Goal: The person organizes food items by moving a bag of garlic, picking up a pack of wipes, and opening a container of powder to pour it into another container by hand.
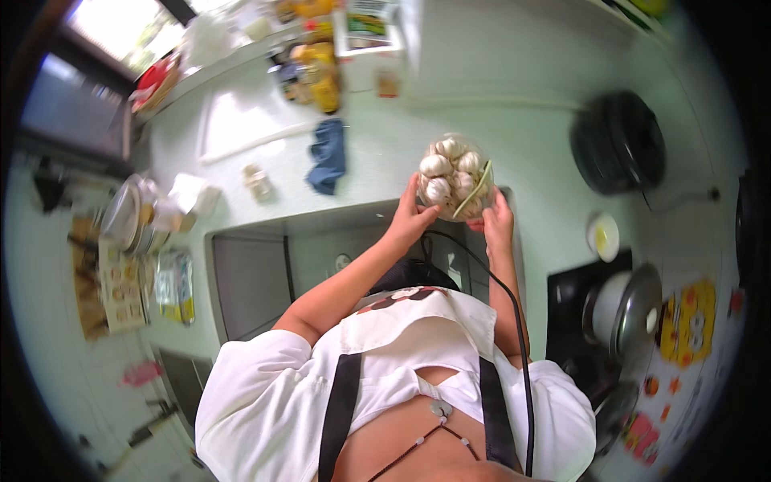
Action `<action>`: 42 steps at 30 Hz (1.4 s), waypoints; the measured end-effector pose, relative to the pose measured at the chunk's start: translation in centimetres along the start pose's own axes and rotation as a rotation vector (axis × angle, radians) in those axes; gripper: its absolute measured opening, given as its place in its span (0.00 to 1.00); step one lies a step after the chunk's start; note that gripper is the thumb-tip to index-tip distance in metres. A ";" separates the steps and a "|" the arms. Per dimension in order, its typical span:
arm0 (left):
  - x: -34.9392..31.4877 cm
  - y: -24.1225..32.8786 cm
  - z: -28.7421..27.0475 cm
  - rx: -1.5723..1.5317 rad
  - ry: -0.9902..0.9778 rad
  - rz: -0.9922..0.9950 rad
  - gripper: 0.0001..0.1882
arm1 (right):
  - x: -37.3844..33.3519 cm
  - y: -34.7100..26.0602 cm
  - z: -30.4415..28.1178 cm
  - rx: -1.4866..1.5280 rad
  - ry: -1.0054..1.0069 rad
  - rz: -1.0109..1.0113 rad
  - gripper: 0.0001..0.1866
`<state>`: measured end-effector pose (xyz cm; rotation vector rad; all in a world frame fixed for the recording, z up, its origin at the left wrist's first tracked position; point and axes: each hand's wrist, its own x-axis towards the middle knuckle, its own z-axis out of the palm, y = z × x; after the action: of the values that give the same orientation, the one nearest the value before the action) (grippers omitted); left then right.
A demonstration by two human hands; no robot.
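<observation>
Between my two hands is a clear, rounded bowl or container [424, 148] full of white garlic bulbs [438, 165]. A pale green stalk [474, 190] lies across the bulbs on the right. My left hand [414, 212] grips the container's left side, the thumb along its near edge. My right hand [498, 218] holds its lower right side, with some fingers hidden beneath it. The container is held up over the far edge of the sink [249, 273]. A black cable [514, 321] runs past my right forearm.
A blue cloth [327, 157] and a small jar [258, 183] lie on the counter to the left, with yellow bottles [323, 76] behind. At right stand a black round appliance [617, 143], a small white bowl [602, 236] and a lidded pot [614, 309] on the stove.
</observation>
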<state>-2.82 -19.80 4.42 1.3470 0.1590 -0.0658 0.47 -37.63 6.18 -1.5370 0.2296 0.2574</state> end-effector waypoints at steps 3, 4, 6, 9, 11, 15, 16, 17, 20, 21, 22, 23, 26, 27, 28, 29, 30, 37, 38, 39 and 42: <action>-2.3 2.1 -5.7 0.034 0.149 0.032 0.42 | 0.1 -0.8 6.6 -0.019 -0.159 -0.016 0.32; -3.0 2.3 -7.7 0.032 0.191 0.043 0.42 | 0.0 -0.9 8.7 -0.019 -0.199 -0.022 0.32; -4.4 3.1 -11.3 0.027 0.280 0.051 0.42 | -0.1 -1.2 13.1 -0.035 -0.290 -0.036 0.32; -6.1 4.4 -16.3 0.041 0.398 0.079 0.43 | -0.4 -1.9 19.3 -0.053 -0.401 0.015 0.32; -6.6 5.2 -19.7 -0.005 0.438 0.062 0.43 | -0.1 -1.6 23.4 -0.052 -0.431 0.010 0.32; -6.1 7.0 -25.4 -0.070 0.504 0.050 0.43 | 1.3 -1.4 29.9 -0.041 -0.509 0.031 0.32; -6.0 7.3 -26.5 -0.079 0.525 0.051 0.43 | 1.6 -1.5 31.3 -0.036 -0.529 0.046 0.32; -5.6 7.8 -27.6 -0.099 0.540 0.061 0.43 | 2.2 -1.4 32.8 -0.030 -0.521 0.044 0.31; -4.3 8.8 -30.8 -0.177 0.542 0.142 0.42 | 2.9 -2.5 36.6 -0.051 -0.528 0.062 0.31; -3.6 8.8 -31.9 -0.197 0.535 0.130 0.41 | 3.7 -2.0 37.7 -0.076 -0.486 0.035 0.30; -3.0 9.3 -32.8 -0.197 0.538 0.122 0.41 | 4.4 -2.1 38.6 -0.065 -0.503 0.037 0.30; -1.8 10.0 -33.4 -0.198 0.545 0.116 0.41 | 5.4 -2.4 39.3 -0.056 -0.524 0.039 0.29; 0.5 11.1 -36.0 -0.213 0.526 0.101 0.41 | 8.0 -2.3 41.9 -0.046 -0.536 0.106 0.30; 1.4 11.5 -36.6 -0.214 0.564 0.075 0.41 | 8.6 -2.6 42.8 -0.046 -0.529 0.096 0.30; 2.0 12.0 -37.3 -0.205 0.600 0.048 0.40 | 9.0 -2.8 43.9 -0.034 -0.523 0.086 0.30; 2.4 12.3 -37.8 -0.198 0.635 0.020 0.40 | 9.6 -2.7 44.9 -0.034 -0.551 0.067 0.30; 3.0 12.3 -38.3 -0.176 0.677 0.024 0.40 | 10.4 -2.6 45.7 -0.030 -0.567 0.046 0.30; 7.1 11.4 -42.0 -0.236 0.758 0.026 0.36 | 15.0 -1.1 52.6 0.006 -0.519 0.050 0.28; 7.4 11.2 -42.5 -0.251 0.763 0.034 0.35 | 15.7 -0.9 53.3 0.005 -0.519 0.047 0.28; 8.0 11.4 -43.2 -0.264 0.764 0.045 0.35 | 16.3 -0.6 54.4 0.023 -0.509 0.047 0.28; 10.0 12.2 -45.6 -0.293 0.786 0.032 0.35 | 17.1 -0.7 57.6 0.035 -0.439 0.051 0.29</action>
<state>5.22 27.72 4.93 1.0204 0.7774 0.5035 16.14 20.24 2.87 -1.4025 -0.0743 0.6180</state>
